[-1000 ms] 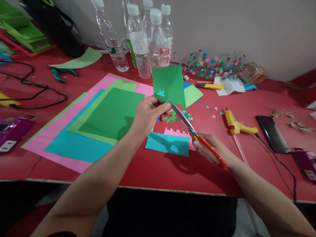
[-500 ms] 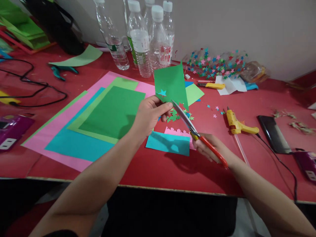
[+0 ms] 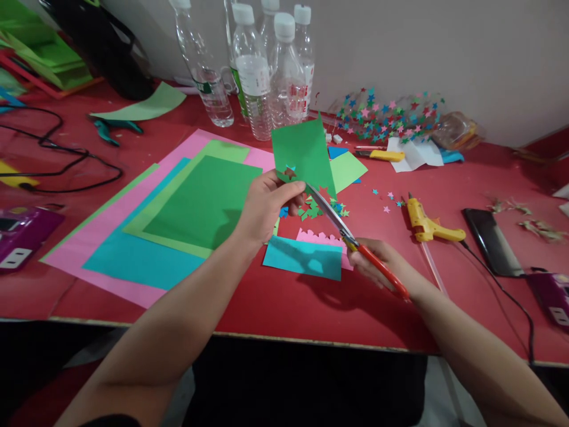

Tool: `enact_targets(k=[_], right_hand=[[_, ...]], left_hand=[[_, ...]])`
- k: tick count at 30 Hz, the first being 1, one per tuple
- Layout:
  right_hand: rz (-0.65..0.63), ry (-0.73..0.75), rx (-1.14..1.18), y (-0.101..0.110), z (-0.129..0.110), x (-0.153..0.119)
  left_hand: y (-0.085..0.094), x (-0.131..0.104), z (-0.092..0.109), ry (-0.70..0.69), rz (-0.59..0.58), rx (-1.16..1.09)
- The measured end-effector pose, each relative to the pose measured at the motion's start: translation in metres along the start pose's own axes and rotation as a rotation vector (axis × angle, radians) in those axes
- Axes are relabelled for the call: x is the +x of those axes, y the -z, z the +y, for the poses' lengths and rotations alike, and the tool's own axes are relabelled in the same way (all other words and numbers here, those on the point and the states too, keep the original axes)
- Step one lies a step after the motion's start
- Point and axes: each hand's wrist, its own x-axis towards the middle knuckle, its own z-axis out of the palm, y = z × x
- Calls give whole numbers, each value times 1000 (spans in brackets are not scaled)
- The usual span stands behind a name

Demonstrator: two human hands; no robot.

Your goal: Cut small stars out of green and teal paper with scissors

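Observation:
My left hand [image 3: 271, 204] pinches the lower edge of a green paper [image 3: 304, 151] that has star-shaped holes in it. My right hand [image 3: 377, 261] is closed round the red-handled scissors [image 3: 331, 213], whose tips touch the green paper beside my left thumb. Small cut stars and green scraps [image 3: 313, 209] lie under the paper. Closer to me are a blue paper strip [image 3: 302, 259] and a pink strip with a notched edge [image 3: 320, 238]. Stacked coloured sheets [image 3: 204, 201] lie to the left of my left hand.
Plastic bottles [image 3: 253, 89] stand at the back, beside a star-covered bottle [image 3: 391, 115] lying down. On the right are a yellow glue gun [image 3: 429, 225], its cord and a phone [image 3: 493, 242]. A yellow cutter [image 3: 386, 155] lies behind. Pliers [image 3: 106, 130] and a black cable are left.
The green paper has shifted slightly left and down with my left hand. The scissor blades look more closed, and their tips have moved a little left.

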Motion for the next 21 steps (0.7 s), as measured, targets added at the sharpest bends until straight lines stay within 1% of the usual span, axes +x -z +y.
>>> enact_targets(k=[3, 10, 15, 21], right_hand=[[-13, 9, -8, -1, 1, 1], [-15, 59, -25, -1, 4, 0], [-4, 38, -30, -1, 2, -1], [18, 45, -7, -7, 7, 0]], left_hand=[[-2, -1, -2, -19, 42, -18], [-10, -13, -13, -144, 59, -1], [-11, -14, -15, -126, 65, 17], [-12, -13, -17, -126, 65, -4]])
